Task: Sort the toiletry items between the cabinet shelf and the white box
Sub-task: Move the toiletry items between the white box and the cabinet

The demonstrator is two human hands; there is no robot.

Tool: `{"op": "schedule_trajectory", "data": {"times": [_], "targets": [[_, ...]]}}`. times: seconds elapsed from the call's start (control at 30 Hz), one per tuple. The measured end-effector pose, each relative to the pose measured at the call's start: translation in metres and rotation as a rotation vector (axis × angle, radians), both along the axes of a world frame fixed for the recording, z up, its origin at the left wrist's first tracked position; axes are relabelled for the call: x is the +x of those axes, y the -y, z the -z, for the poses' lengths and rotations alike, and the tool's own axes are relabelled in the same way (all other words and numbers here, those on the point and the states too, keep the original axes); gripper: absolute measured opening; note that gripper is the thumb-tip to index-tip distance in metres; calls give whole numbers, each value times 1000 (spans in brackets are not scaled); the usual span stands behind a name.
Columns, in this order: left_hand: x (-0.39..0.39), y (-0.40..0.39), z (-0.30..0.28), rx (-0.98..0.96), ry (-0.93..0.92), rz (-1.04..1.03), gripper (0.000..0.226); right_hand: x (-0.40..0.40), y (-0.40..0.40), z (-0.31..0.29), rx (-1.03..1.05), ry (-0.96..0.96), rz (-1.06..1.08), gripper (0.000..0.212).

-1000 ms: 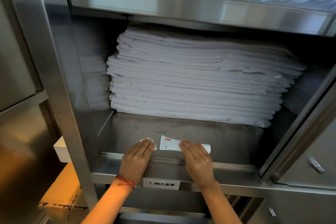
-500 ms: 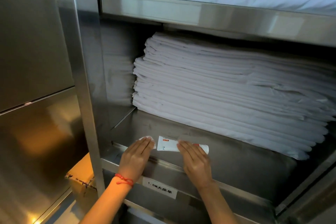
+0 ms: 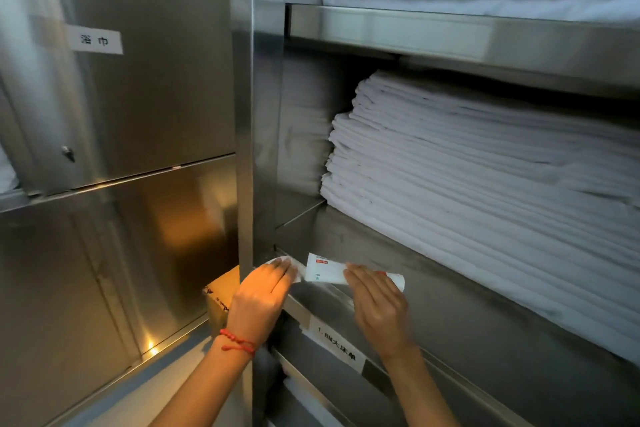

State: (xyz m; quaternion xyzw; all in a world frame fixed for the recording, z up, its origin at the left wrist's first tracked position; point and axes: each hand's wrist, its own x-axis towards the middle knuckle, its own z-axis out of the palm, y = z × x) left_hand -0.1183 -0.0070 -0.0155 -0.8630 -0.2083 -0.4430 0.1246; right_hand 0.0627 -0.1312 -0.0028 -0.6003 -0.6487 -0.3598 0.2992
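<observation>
Stainless steel cabinet shelf (image 3: 450, 315): my left hand (image 3: 259, 298) rests flat-fingered on a small white packet (image 3: 294, 265) at its front edge, my right hand (image 3: 377, 305) lies uncurled on a white tube (image 3: 323, 272); I judge each wants a firm pinch before lifting.

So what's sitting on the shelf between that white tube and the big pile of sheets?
Nothing: in the head view, only bare steel shelf lies between the white tube under the right hand and the stack of folded sheets behind it.
</observation>
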Motion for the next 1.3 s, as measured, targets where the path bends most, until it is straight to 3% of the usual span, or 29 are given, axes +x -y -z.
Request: {"op": "schedule_trajectory", "data": {"times": [0.1,0.2,0.3,0.37,0.43,0.47,0.5,0.57,0.67,0.8,1.0,1.17,1.3], "targets": [[-25,3,-6,-47,-16,-61,51,-14,-14,-1,17,-3,-62,40],[-53,7,-15,-46,-21,-110,55,-36,-28,-2,64,-4,-142,24],[-82,8,-21,-22,-19,-167,57,-62,-38,-6,69,-45,-232,28],[-99,10,-24,-4,-13,-217,53,-79,-43,-11,84,-44,-272,29],[-116,10,-23,53,19,-242,29,-97,-50,-14,107,-22,-314,29],[-126,12,-26,38,21,-259,30,-106,-53,-16,143,-3,-335,24],[-136,11,-25,51,25,-277,37,-117,-54,-20,160,-4,-352,30],[-156,10,-25,59,20,-309,28,-136,-60,-23,173,-4,-383,42],[-191,13,-28,36,-3,-362,50,-166,-66,-24,195,-15,-409,47],[-237,19,-33,95,22,-397,34,-211,-73,-24,173,-19,-442,45],[-300,33,-39,92,-9,-472,55,-272,-84,-24,195,-35,-566,37],[-350,39,-37,157,24,-523,39,-319,-91,-26,210,3,-628,42],[-385,43,-37,173,34,-566,44,-354,-90,-31,214,9,-675,43]]}}
